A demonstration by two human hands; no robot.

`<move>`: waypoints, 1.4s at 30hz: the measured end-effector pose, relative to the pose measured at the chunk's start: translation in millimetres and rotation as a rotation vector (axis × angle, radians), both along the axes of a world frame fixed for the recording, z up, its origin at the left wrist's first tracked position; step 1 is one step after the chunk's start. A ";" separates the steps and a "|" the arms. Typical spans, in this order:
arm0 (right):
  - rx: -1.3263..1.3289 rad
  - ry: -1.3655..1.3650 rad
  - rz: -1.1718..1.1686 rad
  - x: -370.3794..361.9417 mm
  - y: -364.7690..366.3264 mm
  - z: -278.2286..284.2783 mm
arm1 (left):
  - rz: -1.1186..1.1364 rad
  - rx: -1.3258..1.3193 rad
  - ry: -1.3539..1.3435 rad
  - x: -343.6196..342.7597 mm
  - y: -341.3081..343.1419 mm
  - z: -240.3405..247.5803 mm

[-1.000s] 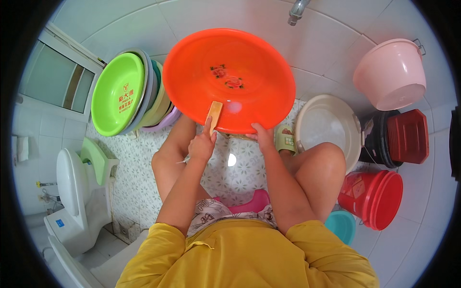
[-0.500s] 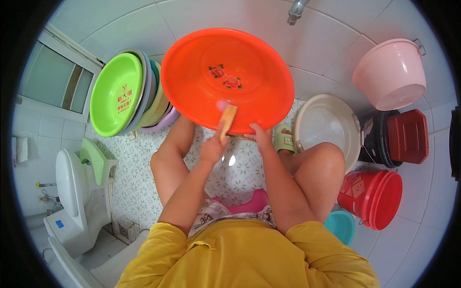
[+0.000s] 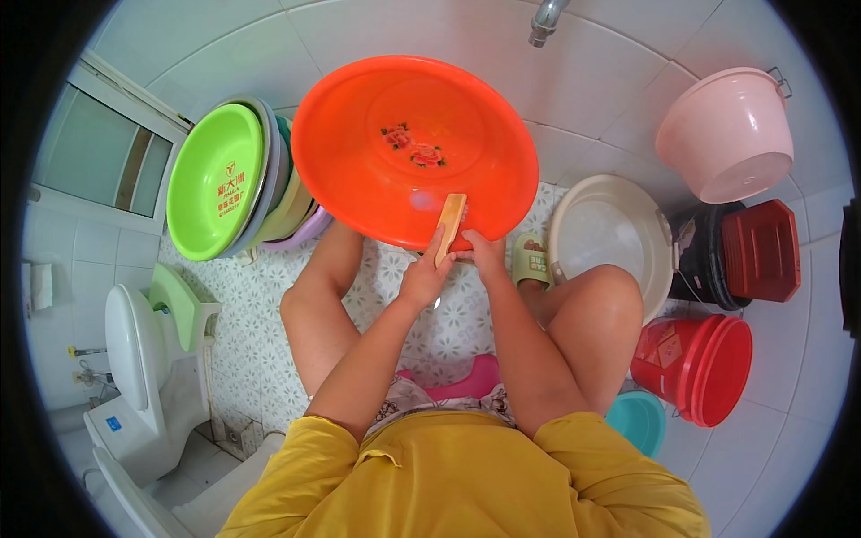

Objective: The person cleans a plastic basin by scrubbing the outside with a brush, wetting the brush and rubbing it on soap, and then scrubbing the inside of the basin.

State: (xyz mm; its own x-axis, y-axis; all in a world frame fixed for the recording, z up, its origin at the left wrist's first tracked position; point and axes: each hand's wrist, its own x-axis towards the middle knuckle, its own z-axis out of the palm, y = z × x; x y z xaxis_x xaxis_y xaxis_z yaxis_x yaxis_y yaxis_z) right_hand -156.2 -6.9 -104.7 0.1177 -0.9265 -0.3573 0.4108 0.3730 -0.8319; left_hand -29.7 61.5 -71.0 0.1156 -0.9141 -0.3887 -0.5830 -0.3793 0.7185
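A big orange basin [image 3: 350, 170] with printed red flowers on its bottom stands tilted up in front of me, its inside facing me. My left hand [image 3: 425, 276] is closed round the handle end of a wooden scrubbing brush [image 3: 453, 220], which lies against the basin's inner wall near the lower rim. Some whitish foam shows beside the brush. My right hand [image 3: 485, 256] grips that lower rim just right of the brush, thumb on the inside; its other fingers are partly hidden. The two hands are close together.
Stacked basins, a green one [image 3: 218, 179] in front, lean at the left near a toilet [image 3: 127, 345]. On the right are a beige basin [image 3: 574, 215], a pink bucket [image 3: 717, 125], red buckets [image 3: 668, 359] and a teal basin [image 3: 639, 421]. A tap [image 3: 544, 25] juts from the wall.
The brush in my left hand has slid right along the lower inside of the basin, closer to my right hand. The basin has shifted slightly left.
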 end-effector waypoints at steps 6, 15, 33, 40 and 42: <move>0.047 0.018 -0.033 1.0 1.0 2.4 | 0.004 0.058 -0.469 52.4 -2.2 4.5; 0.004 0.040 -0.059 3.9 -2.6 -11.1 | 0.049 -0.050 -0.119 3.2 -14.2 -8.1; -0.025 0.150 0.003 7.3 -6.8 -3.7 | 0.011 -0.111 -0.305 32.9 -30.4 -11.0; -0.339 0.236 -0.071 4.3 -22.2 -33.6 | 0.040 -0.113 0.152 -15.6 -49.8 17.2; 0.016 0.072 -0.006 6.9 -11.4 -14.6 | 0.000 -0.152 0.011 -3.7 -45.9 19.8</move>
